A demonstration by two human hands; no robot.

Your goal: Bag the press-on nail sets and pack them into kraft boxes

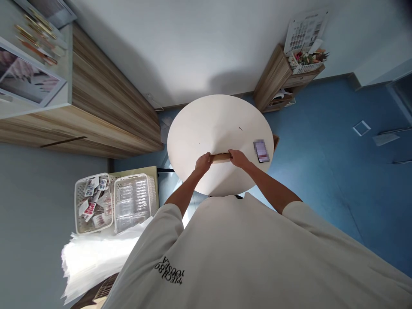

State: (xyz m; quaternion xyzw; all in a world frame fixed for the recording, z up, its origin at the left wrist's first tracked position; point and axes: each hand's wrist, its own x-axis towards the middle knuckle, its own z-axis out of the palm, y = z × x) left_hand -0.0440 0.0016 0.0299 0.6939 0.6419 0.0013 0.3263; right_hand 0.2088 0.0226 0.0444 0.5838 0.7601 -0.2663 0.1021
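Note:
Between my two hands is a small, flat brown cardboard box [220, 158], held level over the near part of the round white table [206, 116]. My left hand [203, 163] grips its left end, the fingers wrapped round the edge. At the right end, my right hand [238, 158] has hold of it the same way. A dark line runs along the box's far edge; I cannot make out whether that is a gap or a shadow. To the right of my right hand, a phone [261, 150] lies on the table with its screen lit and blurred.
Two white baskets of packets and clear boxes, one a basket [77, 206], stand on the left above a white stack of sheets [96, 257]. A wooden cabinet [112, 94] flanks the table at left. A small wooden shelf unit [272, 79] stands back right.

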